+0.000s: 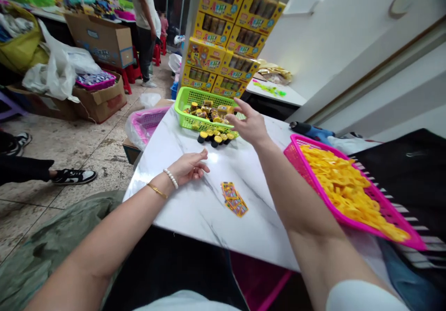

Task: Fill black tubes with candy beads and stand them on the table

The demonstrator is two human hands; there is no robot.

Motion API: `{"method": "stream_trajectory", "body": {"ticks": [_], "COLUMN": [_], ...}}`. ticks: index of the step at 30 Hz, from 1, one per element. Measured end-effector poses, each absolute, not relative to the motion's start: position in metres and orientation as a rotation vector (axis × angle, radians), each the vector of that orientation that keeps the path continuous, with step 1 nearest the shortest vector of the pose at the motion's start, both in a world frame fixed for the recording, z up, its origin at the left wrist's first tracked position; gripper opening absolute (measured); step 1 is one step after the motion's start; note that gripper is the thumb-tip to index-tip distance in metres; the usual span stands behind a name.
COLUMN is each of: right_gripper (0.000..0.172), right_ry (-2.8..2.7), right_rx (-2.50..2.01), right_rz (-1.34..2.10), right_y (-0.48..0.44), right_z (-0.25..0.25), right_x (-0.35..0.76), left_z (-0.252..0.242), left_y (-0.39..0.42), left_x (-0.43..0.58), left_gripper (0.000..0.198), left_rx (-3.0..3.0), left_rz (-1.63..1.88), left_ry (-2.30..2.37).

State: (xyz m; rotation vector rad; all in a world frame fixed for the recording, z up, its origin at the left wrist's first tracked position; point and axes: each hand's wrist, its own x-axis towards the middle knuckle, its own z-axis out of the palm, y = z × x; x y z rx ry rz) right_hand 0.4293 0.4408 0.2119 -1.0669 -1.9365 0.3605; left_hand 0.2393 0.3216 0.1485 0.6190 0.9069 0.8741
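Observation:
My right hand (250, 124) reaches over the right end of a green basket (184, 121), its fingers apart and nothing visible in them. Inside the basket lie small yellow-and-black cylindrical containers (209, 111). Several black containers with yellow lids (216, 140) stand together on the table in front of it. My left hand (191, 168), with a pearl bracelet and a gold bangle on the wrist, hovers by the table's left part, fingers loosely curled and thumb apart, holding nothing I can see. A few small printed orange cards (235, 199) lie overlapped on the white marbled table (195, 208) between my arms.
A pink basket (296, 155) of yellow plastic pieces (341, 181) sits to the right, near a blue power tool (311, 132). Yellow display boxes (223, 46) are stacked behind the green basket. Left are a pink bagged basket (148, 122), cardboard boxes (101, 41) and a standing person (142, 18).

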Motion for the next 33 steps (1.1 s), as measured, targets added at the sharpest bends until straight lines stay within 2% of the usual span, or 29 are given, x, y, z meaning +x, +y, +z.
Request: {"method": "stream_trajectory", "body": {"ticks": [2, 5, 8, 11, 16, 20, 22, 25, 26, 29, 33], "right_gripper": [0.042, 0.026, 0.022, 0.025, 0.023, 0.020, 0.026, 0.053, 0.056, 0.047, 0.052], "right_ry": [-2.028, -2.298, -2.353, -2.189, -1.989, -1.902, -1.818, -1.544, -1.469, -1.409, -1.329], "right_rx": [-1.094, -1.054, -1.040, -1.076, -1.099, -1.053, -0.958, -0.960, -1.009, -1.139, -1.193], "right_rz": [0.387, 0.645, 0.809, 0.806, 0.726, 0.912, 1.070, 1.281, 1.341, 1.412, 1.205], "right_y": [0.431, 0.384, 0.341, 0.328, 0.342, 0.349, 0.350, 0.352, 0.352, 0.351, 0.348], "right_z": [0.213, 0.185, 0.143, 0.116, 0.125, 0.148, 0.155, 0.159, 0.158, 0.153, 0.147], "right_x": [0.443, 0.468, 0.491, 0.501, 0.479, 0.442, 0.426, 0.413, 0.411, 0.408, 0.402], "left_z": [0.150, 0.152, 0.151, 0.148, 0.147, 0.148, 0.147, 0.144, 0.143, 0.139, 0.137], "left_y": [0.321, 0.321, 0.322, 0.321, 0.319, 0.318, 0.319, 0.322, 0.323, 0.325, 0.324], "left_x": [0.238, 0.238, 0.240, 0.243, 0.245, 0.245, 0.244, 0.244, 0.244, 0.244, 0.246], "left_gripper": [0.028, 0.024, 0.025, 0.026, 0.033, 0.029, 0.026, 0.028, 0.029, 0.028, 0.030], "left_rx": [0.655, 0.662, 0.672, 0.720, 0.863, 1.082, 1.145, 1.102, 1.075, 1.051, 0.990], "left_rz": [0.906, 0.966, 0.964, 0.943, 1.024, 1.061, 1.091, 1.160, 1.169, 1.203, 1.380], "left_ry": [0.914, 0.949, 0.977, 0.976, 1.024, 1.077, 1.083, 1.088, 1.090, 1.145, 1.237]}}
